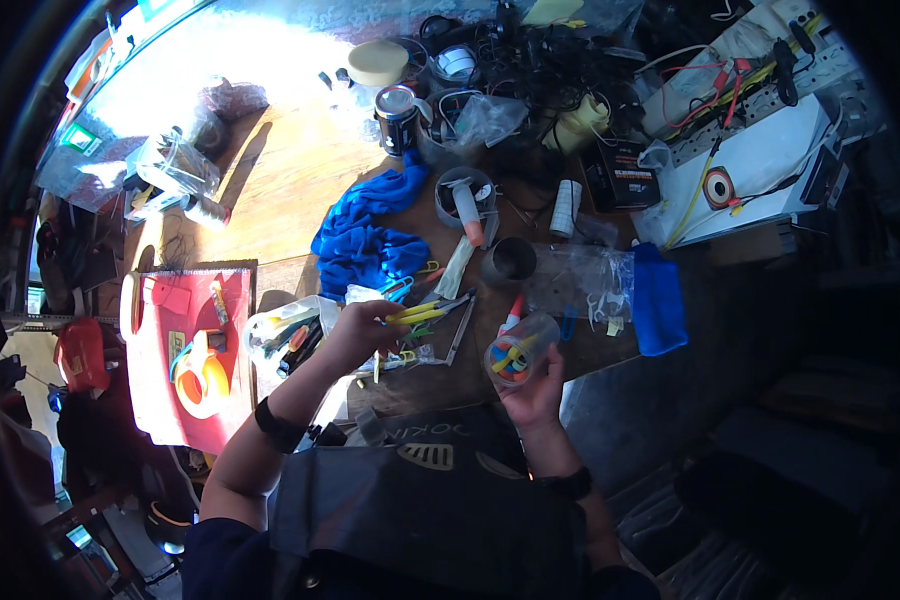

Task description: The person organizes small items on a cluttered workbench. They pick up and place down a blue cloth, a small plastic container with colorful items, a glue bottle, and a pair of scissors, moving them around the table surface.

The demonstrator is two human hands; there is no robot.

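My left hand [360, 332] is closed on the yellow handles of small pliers [422, 312], whose dark jaws point right over the table. Below it and to the right, my right hand [535, 395] grips a clear plastic cup [537, 335] tilted toward me. Yellow, blue and orange pieces lie inside the cup; their kind is too small to tell. A tool with a red and white tip stands just beyond the cup. Beside my left hand is a clear container [260, 325] full of pens and tools, with loose tools and clips near the pliers.
A crumpled blue cloth [370, 225] lies beyond my left hand. A dark round cup [510, 261], a clear bag [580, 280] and a blue pouch [660, 300] are ahead and to the right. An orange tape roll [202, 388] rests on a red mat [155, 400] at left. Cables clutter the back.
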